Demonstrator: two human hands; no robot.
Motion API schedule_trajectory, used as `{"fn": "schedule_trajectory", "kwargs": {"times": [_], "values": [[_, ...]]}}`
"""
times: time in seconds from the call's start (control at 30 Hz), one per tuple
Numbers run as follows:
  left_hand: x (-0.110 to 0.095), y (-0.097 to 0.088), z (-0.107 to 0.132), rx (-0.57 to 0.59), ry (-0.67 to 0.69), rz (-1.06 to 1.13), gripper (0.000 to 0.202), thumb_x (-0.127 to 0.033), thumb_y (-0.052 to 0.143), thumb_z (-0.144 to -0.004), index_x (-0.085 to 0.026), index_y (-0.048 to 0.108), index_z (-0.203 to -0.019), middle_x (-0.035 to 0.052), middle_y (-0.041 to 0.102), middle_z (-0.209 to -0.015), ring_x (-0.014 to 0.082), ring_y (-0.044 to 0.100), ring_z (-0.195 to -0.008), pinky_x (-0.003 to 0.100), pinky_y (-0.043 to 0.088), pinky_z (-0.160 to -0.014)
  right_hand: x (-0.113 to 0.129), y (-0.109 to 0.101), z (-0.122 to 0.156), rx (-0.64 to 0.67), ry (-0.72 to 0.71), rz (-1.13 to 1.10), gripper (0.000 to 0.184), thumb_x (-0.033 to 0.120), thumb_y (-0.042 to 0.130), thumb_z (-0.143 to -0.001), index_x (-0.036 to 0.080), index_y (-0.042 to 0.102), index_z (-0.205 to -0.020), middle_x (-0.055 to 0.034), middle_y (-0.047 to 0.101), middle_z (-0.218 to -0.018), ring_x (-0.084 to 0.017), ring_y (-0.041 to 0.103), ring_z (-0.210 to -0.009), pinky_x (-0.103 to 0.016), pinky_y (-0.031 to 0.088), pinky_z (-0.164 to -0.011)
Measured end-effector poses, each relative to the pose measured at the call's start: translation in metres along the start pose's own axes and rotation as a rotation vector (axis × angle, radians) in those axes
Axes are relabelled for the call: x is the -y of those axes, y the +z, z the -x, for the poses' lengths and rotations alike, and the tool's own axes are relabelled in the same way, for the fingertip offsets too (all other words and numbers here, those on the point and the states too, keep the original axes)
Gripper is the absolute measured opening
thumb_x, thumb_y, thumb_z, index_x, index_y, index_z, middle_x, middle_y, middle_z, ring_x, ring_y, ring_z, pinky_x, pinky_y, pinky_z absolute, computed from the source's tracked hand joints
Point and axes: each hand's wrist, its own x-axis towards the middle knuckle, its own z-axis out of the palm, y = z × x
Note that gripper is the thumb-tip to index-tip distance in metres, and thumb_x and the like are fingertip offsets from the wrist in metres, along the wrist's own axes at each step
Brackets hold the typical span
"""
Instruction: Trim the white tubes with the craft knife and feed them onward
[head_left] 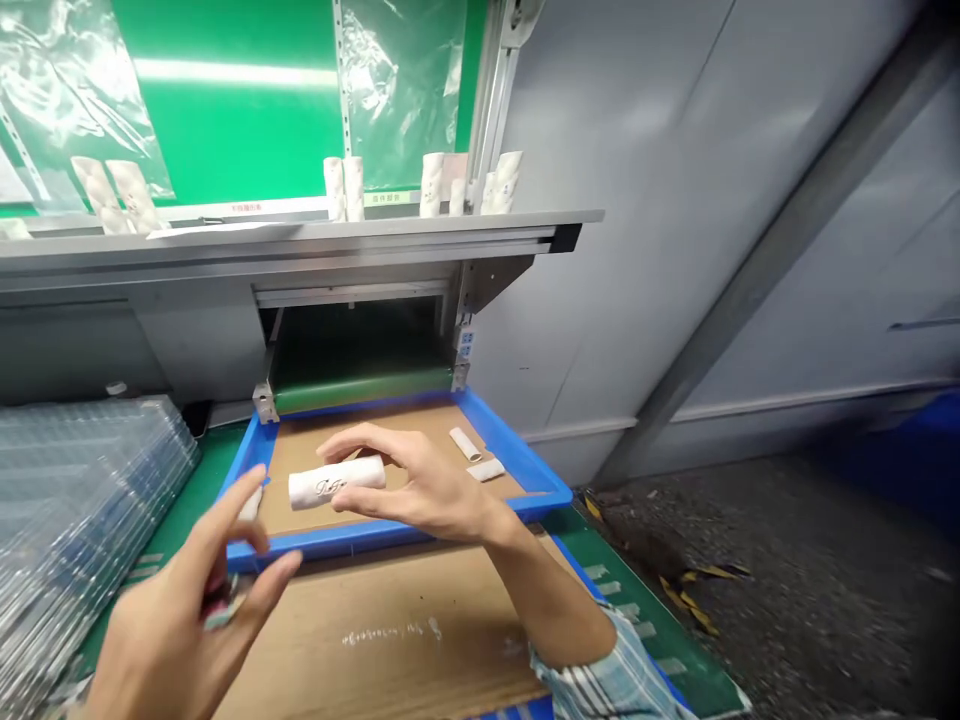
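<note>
The right hand was over a white cylindrical fabric-like roll with a dark script mark, its thumb and curved fingers spread around the roll's right end. Whether they were gripping it or only just beside it, I could not tell. The roll lay lengthwise above a brown cardboard liner inside a shallow blue plastic tray, and nothing showed whether it rested on the liner. The left hand was raised at the tray's near edge, its fingers drawn loosely together around a small pale object too blurred to identify, so their hold stayed uncertain.

Two small white pieces lay loose on the liner towards the far right corner, and another small white piece sat near the left wall, partly hidden by the left hand. Several white upright rolls stood in groups on a grey metal shelf higher up. A stack of clear plastic trays stood left of the blue tray, on a green-topped table, and a flat brown cardboard sheet lay nearer the person.
</note>
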Motion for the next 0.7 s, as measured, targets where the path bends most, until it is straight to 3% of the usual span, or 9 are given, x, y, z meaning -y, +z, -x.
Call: {"fn": "schedule_trajectory", "kwargs": {"times": [0.07, 0.13, 0.23, 0.37, 0.53, 0.7], "values": [[-0.008, 0.008, -0.037, 0.008, 0.121, 0.083, 0.06, -0.066, 0.065, -0.101, -0.032, 0.064, -0.151, -0.0035, 0.08, -0.093, 0.0096, 0.059, -0.053, 0.02, 0.051, -0.054, -0.006, 0.0, 0.0, -0.032, 0.044, -0.141, 0.033, 0.04, 0.088, -0.093, 0.021, 0.073, -0.116, -0.003, 0.078, -0.108, -0.018, 0.076, -0.094, -0.028, 0.059, -0.083], [-0.014, 0.019, -0.066, 0.05, 0.213, 0.19, 0.048, -0.062, 0.067, -0.101, -0.028, 0.075, -0.136, -0.0014, 0.079, -0.089, 0.009, 0.054, -0.05, 0.02, 0.044, -0.048, -0.013, -0.004, -0.001, -0.067, 0.082, -0.253, 0.036, 0.045, 0.088, -0.093, 0.022, 0.071, -0.114, -0.0017, 0.077, -0.1, -0.018, 0.077, -0.088, -0.028, 0.06, -0.079], [-0.014, 0.038, -0.09, 0.114, 0.198, 0.313, 0.039, -0.056, 0.068, -0.103, -0.025, 0.08, -0.125, 0.0003, 0.078, -0.085, 0.0113, 0.061, -0.059, 0.021, 0.045, -0.051, -0.022, -0.015, -0.001, -0.11, 0.103, -0.287, 0.04, 0.041, 0.091, -0.09, 0.023, 0.071, -0.12, -0.0031, 0.079, -0.108, -0.02, 0.079, -0.095, -0.031, 0.061, -0.086], [-0.009, 0.054, -0.093, 0.103, 0.141, 0.381, 0.041, -0.055, 0.07, -0.101, -0.024, 0.079, -0.127, -0.0012, 0.074, -0.077, 0.0125, 0.059, -0.06, 0.022, 0.044, -0.053, -0.026, -0.03, 0.002, -0.088, 0.136, -0.286, 0.039, 0.034, 0.089, -0.091, 0.023, 0.074, -0.125, -0.0039, 0.08, -0.114, -0.02, 0.078, -0.101, -0.031, 0.062, -0.09], [-0.013, 0.056, -0.09, 0.099, 0.151, 0.45, 0.035, -0.05, 0.075, -0.1, -0.028, 0.079, -0.127, 0.0018, 0.081, -0.101, 0.0125, 0.064, -0.068, 0.022, 0.047, -0.056, -0.026, -0.032, 0.002, -0.082, 0.15, -0.332, 0.039, 0.028, 0.091, -0.088, 0.024, 0.074, -0.123, -0.0025, 0.081, -0.113, -0.019, 0.079, -0.102, -0.029, 0.063, -0.091], [-0.014, 0.056, -0.094, 0.053, 0.166, 0.442, 0.034, -0.048, 0.077, -0.099, -0.025, 0.08, -0.124, -0.0016, 0.071, -0.083, 0.0106, 0.052, -0.06, 0.022, 0.045, -0.058, -0.026, -0.031, -0.001, -0.13, 0.192, -0.256, 0.032, 0.033, 0.093, -0.087, 0.024, 0.077, -0.114, -0.0014, 0.081, -0.104, -0.02, 0.079, -0.096, -0.03, 0.064, -0.086]]}}
